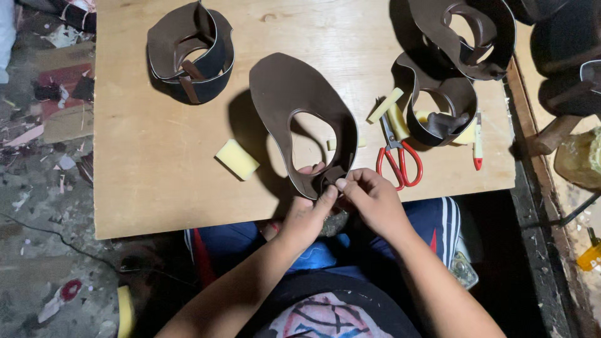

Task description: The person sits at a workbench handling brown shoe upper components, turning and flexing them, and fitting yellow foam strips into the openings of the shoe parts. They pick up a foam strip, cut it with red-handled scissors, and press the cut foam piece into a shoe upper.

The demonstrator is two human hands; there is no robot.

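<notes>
Head view, lower middle of the frame: the left hand (pixel 305 216) and right hand (pixel 370 197) both pinch the near end of a flat brown leather shoe upper (pixel 285 94) lying mid-frame on the pale plywood bench (pixel 156 188), between a yellow sponge block (pixel 236 159) and red-handled scissors (pixel 399 159).

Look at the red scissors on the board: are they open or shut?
Shut. The scissors lie flat on the board, their blades together in one line and the two red handle loops side by side.
</notes>
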